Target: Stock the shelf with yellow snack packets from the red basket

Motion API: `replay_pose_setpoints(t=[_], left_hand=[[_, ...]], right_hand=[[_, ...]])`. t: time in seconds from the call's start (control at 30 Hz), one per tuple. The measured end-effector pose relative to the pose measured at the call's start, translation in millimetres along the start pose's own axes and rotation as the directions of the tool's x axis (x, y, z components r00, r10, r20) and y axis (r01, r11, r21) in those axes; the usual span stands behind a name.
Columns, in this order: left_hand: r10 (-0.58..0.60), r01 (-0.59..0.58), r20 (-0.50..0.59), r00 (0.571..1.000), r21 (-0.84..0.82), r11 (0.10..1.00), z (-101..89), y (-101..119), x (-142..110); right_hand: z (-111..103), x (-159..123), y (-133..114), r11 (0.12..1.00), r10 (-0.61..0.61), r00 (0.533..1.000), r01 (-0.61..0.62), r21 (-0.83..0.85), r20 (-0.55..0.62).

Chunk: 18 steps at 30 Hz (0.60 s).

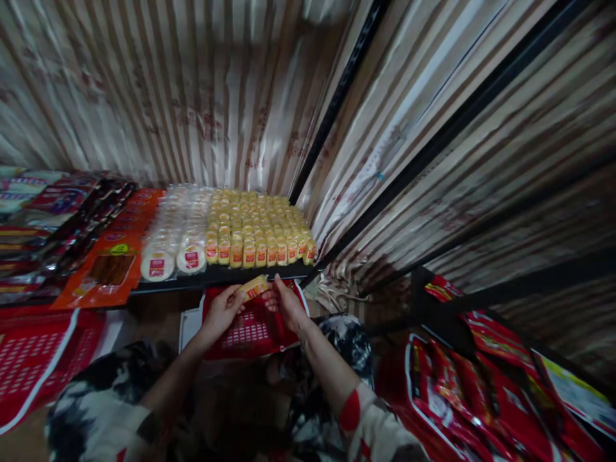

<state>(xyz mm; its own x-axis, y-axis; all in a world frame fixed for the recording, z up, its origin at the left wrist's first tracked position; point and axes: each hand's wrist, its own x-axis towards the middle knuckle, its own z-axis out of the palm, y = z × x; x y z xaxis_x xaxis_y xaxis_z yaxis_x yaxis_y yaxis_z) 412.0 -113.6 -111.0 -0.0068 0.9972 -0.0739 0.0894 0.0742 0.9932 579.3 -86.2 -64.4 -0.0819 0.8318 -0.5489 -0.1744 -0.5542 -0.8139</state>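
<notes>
A small yellow packaged snack [253,288] with a red and orange label is held by its left end in my left hand [224,313]. My right hand [287,304] is at the packet's right end, thumb and fingers apart; whether it touches the wrapper is unclear. Below both hands is a red perforated basket [248,328] with a white handle. Rows of similar yellow packets [260,234] stand on the dark shelf [176,281] just beyond my hands.
Round white packets [158,262], orange pouches [103,260] and dark packets [62,199] line the shelf leftward. Another red basket [33,359] is at left. Red packets [452,378] fill a basket at right. Corrugated walls and black posts [337,102] border the shelf.
</notes>
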Motion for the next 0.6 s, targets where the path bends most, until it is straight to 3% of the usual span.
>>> replay_pose_setpoints(t=[0.17,0.4,0.53,0.6], left_hand=[[-0.046,0.04,-0.043,0.998,-0.137,0.99,-4.4,10.1,-1.4],[-0.119,0.096,-0.058,0.991,-0.308,0.946,-1.8,10.9,-2.7],[-0.096,0.087,-0.016,0.995,-0.311,0.947,0.4,5.5,-0.2],[-0.093,0.072,-0.063,0.994,-0.272,0.959,-1.0,1.9,3.3]], right_hand=[[5.7,1.2,1.0,0.988,-0.152,0.988,0.151,-0.029,-0.009],[17.2,3.1,10.6,0.972,-0.211,0.972,0.22,-0.088,0.103],[32.6,5.1,13.7,0.935,-0.307,0.941,0.326,-0.137,0.14],[39.4,7.8,10.4,0.898,-0.363,0.922,0.385,-0.213,0.135]])
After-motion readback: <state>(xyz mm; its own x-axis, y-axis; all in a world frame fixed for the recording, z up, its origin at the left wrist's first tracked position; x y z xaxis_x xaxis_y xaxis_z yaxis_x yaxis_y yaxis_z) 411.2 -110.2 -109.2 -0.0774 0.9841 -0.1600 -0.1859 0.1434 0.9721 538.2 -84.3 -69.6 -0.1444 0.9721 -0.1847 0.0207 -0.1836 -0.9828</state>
